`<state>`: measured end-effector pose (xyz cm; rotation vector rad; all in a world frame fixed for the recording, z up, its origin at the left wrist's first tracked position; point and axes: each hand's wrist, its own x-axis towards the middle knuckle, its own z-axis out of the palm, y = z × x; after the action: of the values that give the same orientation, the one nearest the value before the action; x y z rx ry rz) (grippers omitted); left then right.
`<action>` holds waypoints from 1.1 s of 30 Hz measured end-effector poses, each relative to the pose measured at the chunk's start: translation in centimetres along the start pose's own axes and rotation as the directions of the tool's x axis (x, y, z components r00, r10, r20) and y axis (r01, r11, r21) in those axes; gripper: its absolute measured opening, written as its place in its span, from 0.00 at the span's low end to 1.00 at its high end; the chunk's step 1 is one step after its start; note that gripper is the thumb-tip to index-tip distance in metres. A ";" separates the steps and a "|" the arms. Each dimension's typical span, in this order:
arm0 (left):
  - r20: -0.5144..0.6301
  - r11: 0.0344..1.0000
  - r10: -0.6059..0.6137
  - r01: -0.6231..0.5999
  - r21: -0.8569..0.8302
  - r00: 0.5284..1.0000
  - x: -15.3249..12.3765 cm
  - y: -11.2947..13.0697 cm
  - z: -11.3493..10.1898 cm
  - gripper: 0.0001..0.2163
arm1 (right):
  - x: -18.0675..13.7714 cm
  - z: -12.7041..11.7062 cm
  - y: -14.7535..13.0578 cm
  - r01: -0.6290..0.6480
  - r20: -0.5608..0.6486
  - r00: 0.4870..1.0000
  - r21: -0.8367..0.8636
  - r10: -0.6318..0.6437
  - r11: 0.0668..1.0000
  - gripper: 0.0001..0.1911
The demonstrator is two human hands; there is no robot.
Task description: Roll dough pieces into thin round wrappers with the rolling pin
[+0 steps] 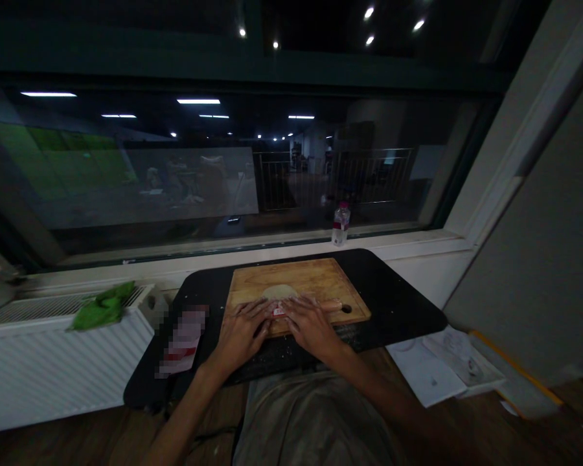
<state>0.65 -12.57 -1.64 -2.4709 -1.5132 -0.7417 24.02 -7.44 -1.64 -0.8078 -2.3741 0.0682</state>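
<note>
A wooden cutting board (320,275) lies on a black tabletop (393,298). On the board sits a pale flat round of dough (279,292). A wooden rolling pin (329,305) lies across the board's near side, just in front of the dough. My left hand (243,327) and my right hand (308,323) rest side by side on the pin, fingers stretched flat over it, pointing toward the dough. A small red and white mark shows between the two hands.
A plastic water bottle (341,225) stands on the window sill behind the table. A red and white packet (187,336) lies at the table's left. A green cloth (104,305) lies on the white radiator (53,362). Papers (442,369) lie low right.
</note>
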 end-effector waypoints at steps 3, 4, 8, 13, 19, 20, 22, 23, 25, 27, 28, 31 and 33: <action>-0.013 1.000 -0.005 0.005 0.000 1.000 0.1 0.1 0.1 0.20 | -0.1 0.2 0.3 0.005 -0.003 1.000 0.011 -0.004 1.000 0.25; -0.021 1.000 -0.010 0.010 0.000 1.000 0.3 0.1 0.2 0.19 | -0.1 0.2 0.5 0.000 -0.003 1.000 0.014 0.000 1.000 0.25; -0.023 1.000 -0.027 0.028 0.010 0.999 1.5 0.0 0.3 0.17 | 0.5 0.2 1.1 0.001 0.018 1.000 0.021 -0.002 1.000 0.25; 0.035 0.998 0.028 -0.030 0.060 0.999 2.7 -0.4 -0.3 0.13 | 0.6 0.1 1.1 -0.011 0.042 0.999 0.026 0.010 1.000 0.24; 0.060 0.988 0.053 -0.061 0.142 0.997 3.2 -0.5 -0.5 0.11 | 0.4 0.2 1.0 -0.024 0.054 0.998 0.017 0.023 1.000 0.23; 0.055 0.987 0.053 -0.061 0.147 0.997 3.3 -0.4 -0.5 0.10 | 0.4 0.2 1.0 -0.015 0.057 0.998 0.018 0.014 1.000 0.23; 0.053 0.988 0.042 -0.050 0.149 0.998 3.3 -0.2 -0.4 0.09 | 0.4 0.3 1.2 0.000 0.057 0.998 0.019 -0.001 1.000 0.23; 0.053 0.989 0.028 -0.035 0.144 0.998 3.3 -0.1 -0.4 0.09 | 0.4 0.3 1.2 0.002 0.051 0.999 0.020 -0.003 1.000 0.24; 0.042 0.994 -0.009 0.004 0.109 0.999 3.0 0.0 -0.4 0.11 | 0.4 0.2 1.3 0.009 0.046 0.999 0.032 -0.010 0.999 0.24; 0.024 0.999 -0.033 0.033 0.032 0.999 2.6 0.0 -0.4 0.14 | 0.4 0.0 1.2 0.026 0.052 0.998 0.049 -0.029 0.998 0.26; 0.017 0.999 -0.035 0.036 -0.017 0.999 2.3 -0.2 -0.3 0.15 | 0.4 -0.1 1.2 0.039 0.057 0.997 0.053 -0.042 0.998 0.26; 0.013 0.988 -0.015 0.017 -0.155 1.000 1.4 -1.0 -0.1 0.19 | 0.4 -0.5 1.1 0.068 0.071 0.995 0.035 -0.071 0.997 0.28; 0.019 0.976 -0.005 0.009 -0.218 1.000 0.9 -1.6 0.1 0.21 | 0.4 -0.7 1.0 0.071 0.073 0.995 0.022 -0.072 0.997 0.29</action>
<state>-0.38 -11.04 -1.47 -2.6350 -1.5221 -0.9352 24.68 -6.51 -1.10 -0.7219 -2.4657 0.0922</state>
